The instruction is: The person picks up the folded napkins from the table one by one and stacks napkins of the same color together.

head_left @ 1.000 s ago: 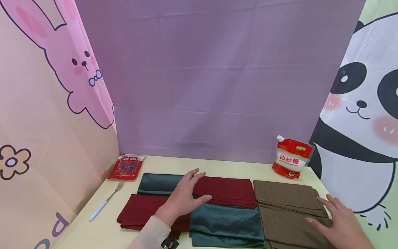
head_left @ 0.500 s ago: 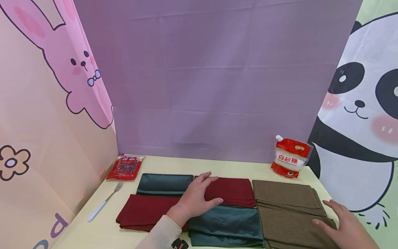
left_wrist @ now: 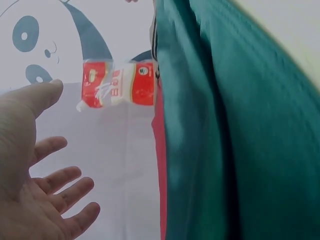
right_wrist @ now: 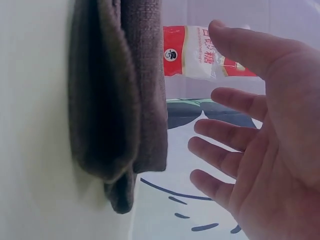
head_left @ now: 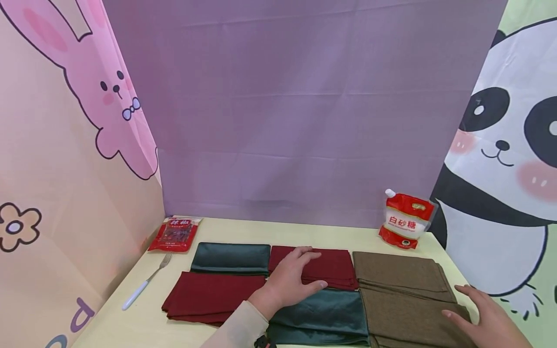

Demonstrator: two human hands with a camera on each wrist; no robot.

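Folded cloths lie in two rows on the table. The back row has a teal cloth (head_left: 230, 258), a red cloth (head_left: 335, 266) and a brown cloth (head_left: 400, 274); in front are another red cloth (head_left: 209, 294), a teal cloth (head_left: 324, 321) and a brown cloth (head_left: 411, 316). My left hand (head_left: 289, 280), fingers spread and holding nothing, is over the middle, overlapping the back red and front teal cloths in the head view. At the right edge of the brown cloths is my right hand (head_left: 489, 316), its fingers apart and nothing in them.
A red packet (head_left: 176, 234) lies at the back left, with a fork (head_left: 148, 281) in front of it. The red-and-white sugar pouch (head_left: 406, 221) stands at the back right. A purple backdrop (head_left: 300, 121) and printed side walls surround the table (head_left: 243, 229).
My left hand has moved rightward from the left-hand cloths to over the middle ones. My right hand has shifted slightly right and down. The cloths look unmoved.
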